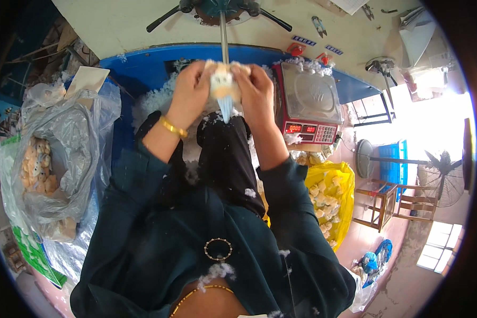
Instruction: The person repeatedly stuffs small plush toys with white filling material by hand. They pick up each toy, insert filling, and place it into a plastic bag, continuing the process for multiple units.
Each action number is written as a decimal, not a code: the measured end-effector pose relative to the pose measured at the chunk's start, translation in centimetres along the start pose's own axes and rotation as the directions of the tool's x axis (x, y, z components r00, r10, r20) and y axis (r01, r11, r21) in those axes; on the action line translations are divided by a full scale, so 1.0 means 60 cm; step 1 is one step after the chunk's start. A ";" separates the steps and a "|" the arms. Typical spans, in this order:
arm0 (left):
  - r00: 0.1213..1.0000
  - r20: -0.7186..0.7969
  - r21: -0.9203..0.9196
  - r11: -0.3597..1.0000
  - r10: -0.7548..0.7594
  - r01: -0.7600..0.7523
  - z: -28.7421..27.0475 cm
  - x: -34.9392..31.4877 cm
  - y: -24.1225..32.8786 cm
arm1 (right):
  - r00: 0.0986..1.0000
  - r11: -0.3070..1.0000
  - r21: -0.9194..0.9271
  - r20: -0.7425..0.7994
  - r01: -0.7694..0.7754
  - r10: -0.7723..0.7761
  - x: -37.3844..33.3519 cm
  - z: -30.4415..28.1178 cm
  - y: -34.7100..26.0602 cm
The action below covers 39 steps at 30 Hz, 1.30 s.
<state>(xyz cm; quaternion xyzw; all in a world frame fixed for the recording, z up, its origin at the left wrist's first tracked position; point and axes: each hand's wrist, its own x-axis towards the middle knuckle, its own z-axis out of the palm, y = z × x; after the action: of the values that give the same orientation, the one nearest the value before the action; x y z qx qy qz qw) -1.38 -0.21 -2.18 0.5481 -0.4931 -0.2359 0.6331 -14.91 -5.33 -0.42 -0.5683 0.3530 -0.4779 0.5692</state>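
Note:
Both my hands are closed on a small cream and tan plush toy (221, 80) with a pale, face-like front. My left hand (187, 96), with a gold bracelet at its wrist, grips one side; my right hand (259, 94) grips the other, fingertips on the top edge. From the toy's lower end hangs a light blue, pointed piece of cloth (226, 108). A thin metal tube (224, 37) runs from the machine down to the toy's top; whether it goes inside is hidden. White stuffing fluff (161, 98) lies near my left hand.
At right stands a red digital scale (311, 100), with a yellow bag (346, 204) of small plush pieces below it. A clear plastic bag (85, 153) holding plush toys is at left. Black machine handles (162, 19) flank the tube, and a blue ledge (135, 57) edges the table.

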 end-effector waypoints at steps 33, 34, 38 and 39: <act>0.997 -0.006 -0.063 0.995 -0.082 0.081 -0.006 0.064 -0.019 | 0.982 0.937 0.297 0.066 -0.186 0.174 0.082 0.007 0.003; 0.999 -0.025 -0.017 0.999 -0.046 0.045 -0.003 0.057 -0.011 | 0.973 0.902 0.367 0.114 -0.229 0.201 0.083 0.000 0.005; 0.998 -0.060 0.098 0.995 0.027 -0.022 0.005 0.045 0.000 | 0.940 0.870 0.361 0.183 -0.336 0.287 0.087 -0.029 0.001; 0.998 -0.066 0.113 0.993 0.025 -0.018 0.005 0.043 -0.003 | 0.954 0.889 0.350 0.142 -0.296 0.262 0.080 -0.021 -0.005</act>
<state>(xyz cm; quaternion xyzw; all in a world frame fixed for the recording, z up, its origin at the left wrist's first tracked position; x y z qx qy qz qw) -0.53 -2.56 -1.44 0.5850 -0.4898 -0.1826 0.6200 -14.74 -10.22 0.39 -0.4162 0.3091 -0.4223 0.7436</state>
